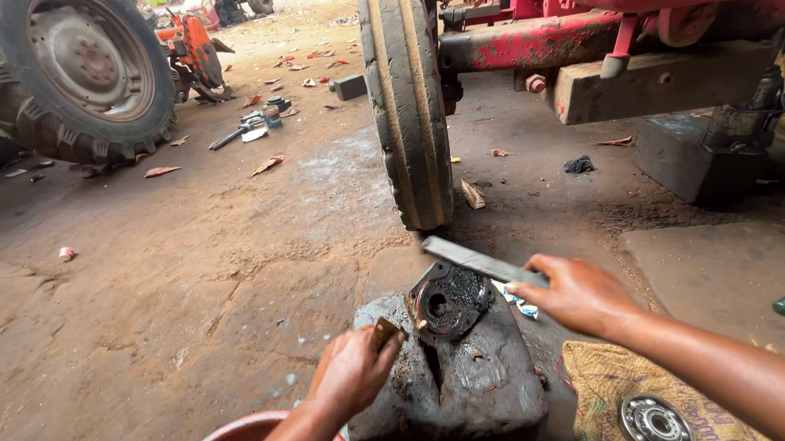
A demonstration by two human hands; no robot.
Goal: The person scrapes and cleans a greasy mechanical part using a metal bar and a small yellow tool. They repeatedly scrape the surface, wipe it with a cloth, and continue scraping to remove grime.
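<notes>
While the left hand (353, 374) pinches a small brass-coloured punch (384, 331) against the round greasy metal housing (447, 301), propped tilted on a dark oily block (468, 392), the right hand (578, 294), clamped around a flat grey steel bar (476, 259), holds it raised like a hammer.

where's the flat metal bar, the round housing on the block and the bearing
flat metal bar (476, 259), head view, middle of its flat face
round housing (446, 302), head view, dark inner face beside the bore
bearing (653, 420), head view, its ring of balls
</notes>
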